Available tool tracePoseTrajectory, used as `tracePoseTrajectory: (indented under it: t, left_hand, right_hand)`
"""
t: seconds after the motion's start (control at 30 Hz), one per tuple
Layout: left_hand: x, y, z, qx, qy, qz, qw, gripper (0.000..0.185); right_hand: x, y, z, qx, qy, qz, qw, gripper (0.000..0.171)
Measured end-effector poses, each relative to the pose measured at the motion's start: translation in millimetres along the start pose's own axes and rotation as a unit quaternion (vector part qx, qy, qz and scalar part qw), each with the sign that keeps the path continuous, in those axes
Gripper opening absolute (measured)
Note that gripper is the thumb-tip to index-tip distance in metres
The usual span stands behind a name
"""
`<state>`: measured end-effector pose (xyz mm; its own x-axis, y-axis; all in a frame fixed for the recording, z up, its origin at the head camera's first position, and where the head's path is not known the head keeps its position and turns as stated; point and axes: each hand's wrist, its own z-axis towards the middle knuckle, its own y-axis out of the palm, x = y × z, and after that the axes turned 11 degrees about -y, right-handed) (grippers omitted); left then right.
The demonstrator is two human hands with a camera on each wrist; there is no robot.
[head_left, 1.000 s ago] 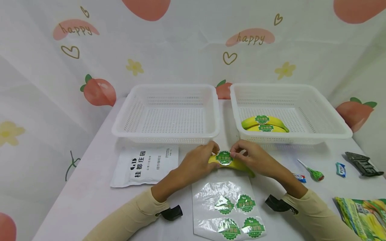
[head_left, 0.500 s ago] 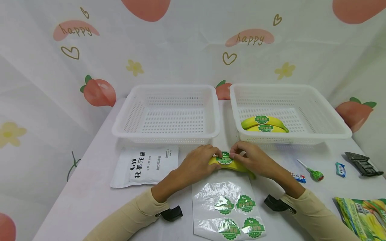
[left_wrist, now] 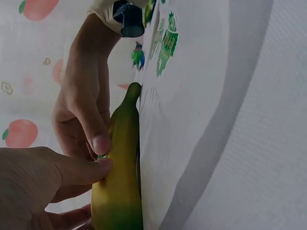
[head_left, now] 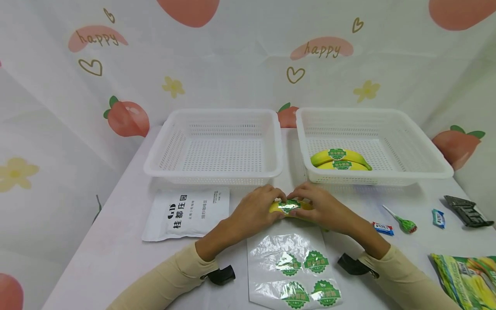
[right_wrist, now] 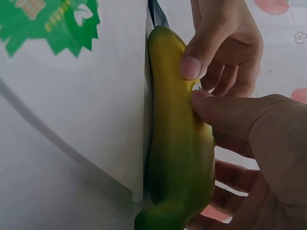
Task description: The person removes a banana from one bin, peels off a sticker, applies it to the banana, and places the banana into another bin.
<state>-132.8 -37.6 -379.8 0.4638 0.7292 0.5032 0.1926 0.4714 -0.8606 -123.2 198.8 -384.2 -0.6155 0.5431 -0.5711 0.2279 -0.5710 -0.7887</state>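
A yellow banana with green ends (right_wrist: 172, 139) lies crosswise just beyond the sticker sheet (head_left: 267, 258). Its upper side carries a green-and-white sticker (head_left: 289, 206). My left hand (head_left: 256, 209) holds the banana's left part, thumb on the near side and fingers curled over the far side. From the right, my right hand (head_left: 323, 207) grips it the same way, the thumb and fingertips at the sticker's right part. In the left wrist view the two thumbs nearly meet on the banana's side; most of the sticker is hidden there.
Behind stand two white baskets, the left basket (head_left: 213, 174) and the right basket (head_left: 387, 175), the latter with two stickered bananas (head_left: 348, 155). A white pouch (head_left: 190, 215) lies left. A lollipop (head_left: 406, 225), small wrapped sweets (head_left: 382, 228), a black packet (head_left: 467, 211) and a colourful bag (head_left: 469, 277) lie right.
My right hand has shifted slightly left, its fingers and thumb moving from the sticker's right edge onto its far and near sides. The left fingers have come closer to the sticker.
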Motion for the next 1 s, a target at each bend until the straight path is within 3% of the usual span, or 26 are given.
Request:
tracePoseTrajectory:
  t: [0.2,0.63,1.0]
  left_hand:
    - [0.4,2.4,1.2,0.003,-0.001,0.025,0.9997,0.042]
    - [-0.4,2.6,-0.2,0.034,0.014,0.058,0.9976,0.031]
    - [-0.6,5.3,-0.3,0.034,0.02,0.072,0.9966,0.036]
  right_hand:
    - [-3.2,3.2,-0.5,0.002,0.003,-0.015,1.0,0.032]
    - [-4.8,-0.7,-1.1,-0.025,0.012,-0.064,0.998,0.033]
    - [-8.1,-0.4,-2.9,-0.017,0.01,-0.06,0.998,0.037]
